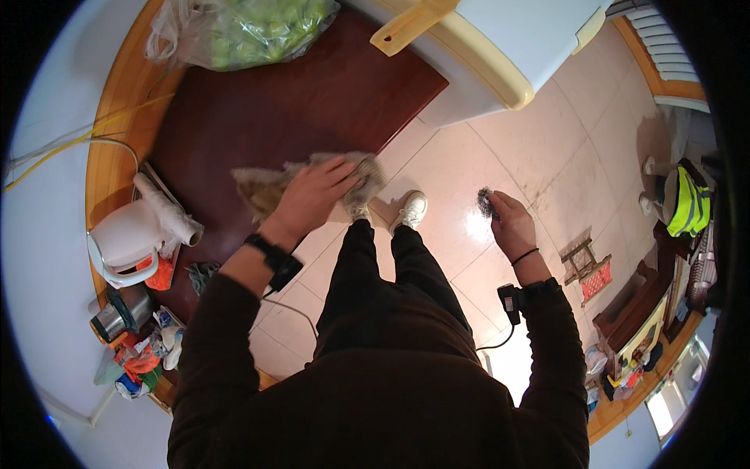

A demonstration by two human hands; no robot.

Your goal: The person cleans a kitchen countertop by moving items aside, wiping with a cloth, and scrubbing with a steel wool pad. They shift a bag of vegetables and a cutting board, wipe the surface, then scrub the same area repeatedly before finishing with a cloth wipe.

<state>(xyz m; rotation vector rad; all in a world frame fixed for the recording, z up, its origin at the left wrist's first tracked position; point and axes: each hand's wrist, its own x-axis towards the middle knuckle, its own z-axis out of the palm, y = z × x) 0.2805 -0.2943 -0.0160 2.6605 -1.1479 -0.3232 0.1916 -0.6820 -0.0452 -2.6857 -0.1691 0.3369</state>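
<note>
My left hand (316, 190), a little blurred, has its fingers over a worn grey-brown cloth (263, 186) at the near edge of a dark red tabletop (275, 111). Part of the cloth hangs past the table's edge, above my left shoe. Between the thumb and fingers of my right hand (512, 223) is a dark metal scouring pad (485, 203). That hand is held over the tiled floor (445, 170), to the right of my legs. Both wrists wear black straps with small cabled devices.
A plastic bag of green produce (252, 32) lies on the table's far end. By the left wall are a white electric kettle (126, 240), a plastic film roll (170, 211) and a steel thermos (111, 319). A white appliance (498, 35) stands ahead. Rightward are a small stool (589, 269) and a person in a yellow vest (688, 202).
</note>
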